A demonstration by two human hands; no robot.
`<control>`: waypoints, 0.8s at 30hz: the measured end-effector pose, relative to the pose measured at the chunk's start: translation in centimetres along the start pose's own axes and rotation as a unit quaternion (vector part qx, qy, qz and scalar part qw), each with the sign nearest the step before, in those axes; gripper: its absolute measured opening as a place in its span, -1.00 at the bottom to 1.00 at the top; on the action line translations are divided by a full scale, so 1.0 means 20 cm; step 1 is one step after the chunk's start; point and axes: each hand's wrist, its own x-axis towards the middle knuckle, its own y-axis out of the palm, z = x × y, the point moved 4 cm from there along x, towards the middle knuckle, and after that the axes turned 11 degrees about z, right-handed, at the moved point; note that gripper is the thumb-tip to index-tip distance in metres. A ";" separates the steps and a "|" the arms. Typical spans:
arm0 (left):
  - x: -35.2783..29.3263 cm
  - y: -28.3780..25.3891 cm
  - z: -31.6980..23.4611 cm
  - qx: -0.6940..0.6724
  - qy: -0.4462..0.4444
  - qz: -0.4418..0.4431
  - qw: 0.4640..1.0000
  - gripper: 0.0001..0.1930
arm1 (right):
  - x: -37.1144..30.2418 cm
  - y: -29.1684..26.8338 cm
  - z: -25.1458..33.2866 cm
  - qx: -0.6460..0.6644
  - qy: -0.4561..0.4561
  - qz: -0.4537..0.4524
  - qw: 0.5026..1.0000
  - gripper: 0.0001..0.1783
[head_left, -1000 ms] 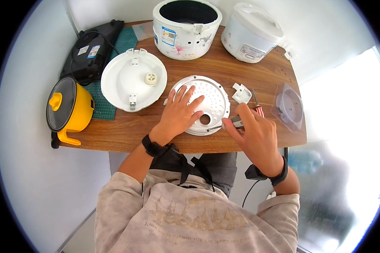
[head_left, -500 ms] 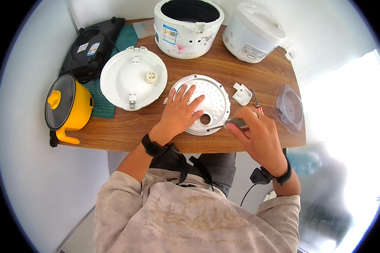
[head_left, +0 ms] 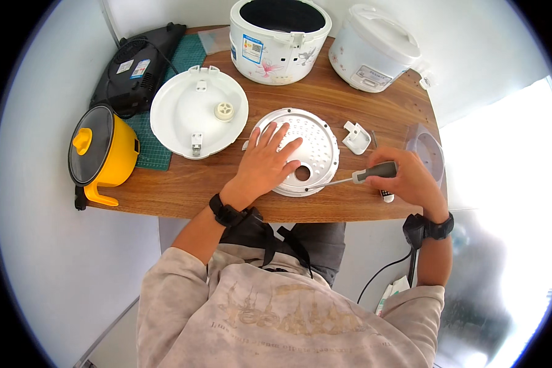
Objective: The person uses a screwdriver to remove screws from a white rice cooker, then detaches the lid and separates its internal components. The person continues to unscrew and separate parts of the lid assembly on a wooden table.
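Observation:
My left hand (head_left: 261,164) lies on a round silver-white inner lid plate (head_left: 318,138), fingers spread over its dimpled face. A larger round hole shows beside the thumb. In my right hand (head_left: 413,179) is a screwdriver (head_left: 343,181) with a grey handle, its shaft pointing left, nearly level. Its tip meets the near rim of the plate at a small dark hole or screw; which of these I cannot tell. Beyond the plate on the right sits a small white plastic part (head_left: 357,138). My right hand partly hides a thin tool (head_left: 374,138) lying on the table.
To the left lie a white rice cooker lid shell (head_left: 178,116), a yellow pot (head_left: 119,156), a green cutting mat (head_left: 156,153) and a black appliance (head_left: 126,83). An open cooker body (head_left: 282,61) and a closed rice cooker (head_left: 371,52) stand behind. Clear plastic packaging (head_left: 424,144) is at the right.
My right hand has moved right and the screwdriver lies flatter, with more shaft showing. The tip stays at the plate's rim. My left hand keeps its place on the plate; the whole view has shifted slightly.

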 end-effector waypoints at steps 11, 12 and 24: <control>0.00 0.01 0.00 -0.005 -0.008 0.043 0.999 -0.51 | 0.17 -0.03 0.18 -0.196 -0.014 0.037 0.980 -0.65; 0.00 0.01 0.00 -0.006 -0.007 0.039 0.999 -0.51 | 0.18 -0.02 0.19 -0.199 -0.016 0.034 0.979 -0.66; 0.00 0.01 0.00 -0.013 -0.017 0.039 0.999 -0.52 | 0.32 0.00 0.31 -0.269 -0.121 0.009 0.955 -0.82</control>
